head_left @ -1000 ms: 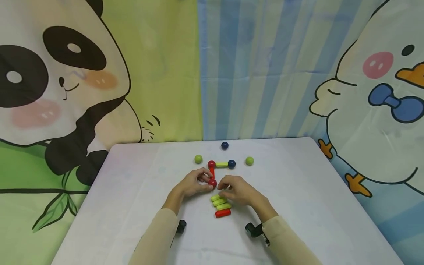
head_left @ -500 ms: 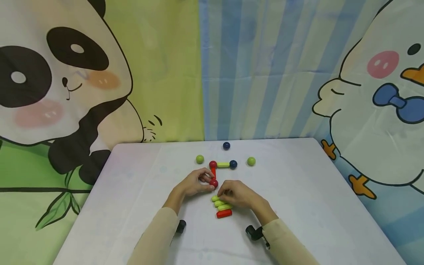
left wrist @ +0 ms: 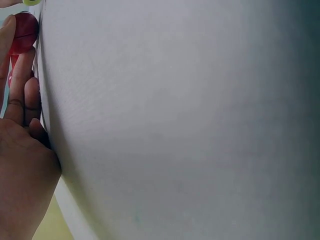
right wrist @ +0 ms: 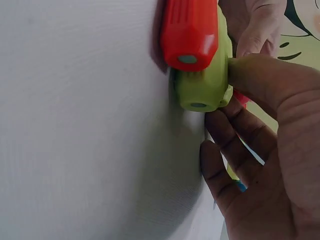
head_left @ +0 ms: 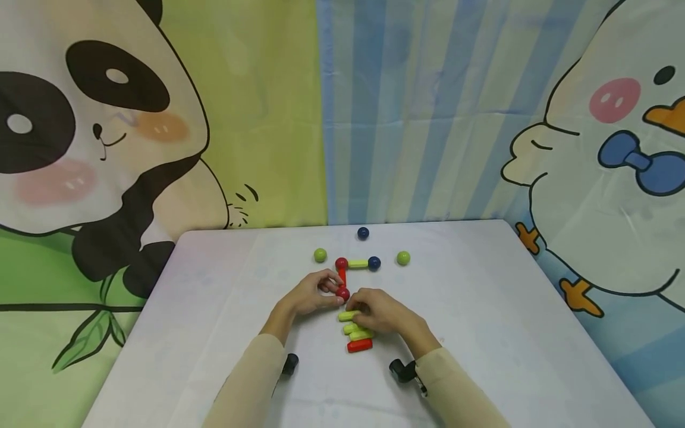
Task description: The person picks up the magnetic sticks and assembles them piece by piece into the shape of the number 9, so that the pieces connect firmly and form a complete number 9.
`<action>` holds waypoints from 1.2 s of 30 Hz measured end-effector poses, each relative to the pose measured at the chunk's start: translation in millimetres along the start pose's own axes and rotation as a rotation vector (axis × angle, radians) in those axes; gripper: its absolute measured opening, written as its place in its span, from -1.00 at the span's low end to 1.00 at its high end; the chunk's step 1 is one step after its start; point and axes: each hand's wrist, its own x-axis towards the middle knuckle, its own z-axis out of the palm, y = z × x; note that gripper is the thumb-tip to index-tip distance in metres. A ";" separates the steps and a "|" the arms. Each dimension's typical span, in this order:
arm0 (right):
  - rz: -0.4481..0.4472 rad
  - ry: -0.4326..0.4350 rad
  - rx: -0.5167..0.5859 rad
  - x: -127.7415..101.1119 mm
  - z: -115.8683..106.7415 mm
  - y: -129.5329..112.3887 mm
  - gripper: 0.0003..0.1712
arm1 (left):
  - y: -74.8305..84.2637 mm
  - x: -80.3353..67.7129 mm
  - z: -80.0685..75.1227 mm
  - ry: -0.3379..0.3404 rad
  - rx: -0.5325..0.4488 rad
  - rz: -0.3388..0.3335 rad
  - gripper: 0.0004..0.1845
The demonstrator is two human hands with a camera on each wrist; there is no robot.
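The left hand (head_left: 313, 295) pinches the red ball (head_left: 343, 293). The right hand (head_left: 381, 310) grips a green stick (head_left: 349, 315) beside it. The magnets could snap together crooked.

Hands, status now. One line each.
Left hand: fingers pinch the red ball at the near end of the red rod.
Right hand: fingers grip the top green rod of the stack.

Six balls (head_left: 363, 233), six sticks (head_left: 360, 345), two hands (head_left: 307, 294).
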 end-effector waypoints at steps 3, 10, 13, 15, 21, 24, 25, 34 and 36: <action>0.038 -0.013 0.008 1.0 0.4 -0.4 -0.79 | 0.0 0.3 0.3 0.003 0.001 -0.002 -0.61; 0.034 0.004 0.092 -4.8 -0.5 0.4 -0.82 | 0.6 -1.5 0.6 0.013 0.025 0.000 -0.66; 0.028 0.029 0.138 -10.2 -2.3 2.3 -0.80 | 0.6 -1.8 0.9 0.016 0.028 -0.001 -0.66; 0.032 0.049 0.156 -13.4 -4.7 3.7 -0.79 | 0.8 -1.6 1.1 0.016 0.029 -0.004 -0.66; 0.048 0.119 0.156 -16.6 -11.8 12.8 -0.76 | 0.4 -1.0 1.1 0.016 0.023 -0.007 -0.65; 0.064 0.165 0.153 -17.3 -14.5 18.7 -0.76 | -0.7 -0.2 1.5 0.018 0.023 -0.007 -0.65; 0.071 0.181 0.156 -17.4 -15.2 20.6 -0.76 | -1.0 0.0 1.7 0.019 0.023 -0.008 -0.65; 0.119 0.232 0.157 -14.6 -13.2 33.8 -0.76 | -0.7 -0.5 2.3 0.026 0.027 -0.019 -0.65; 0.124 0.235 0.151 -13.4 -12.9 34.5 -0.76 | -0.4 -0.2 2.4 0.030 0.032 -0.020 -0.65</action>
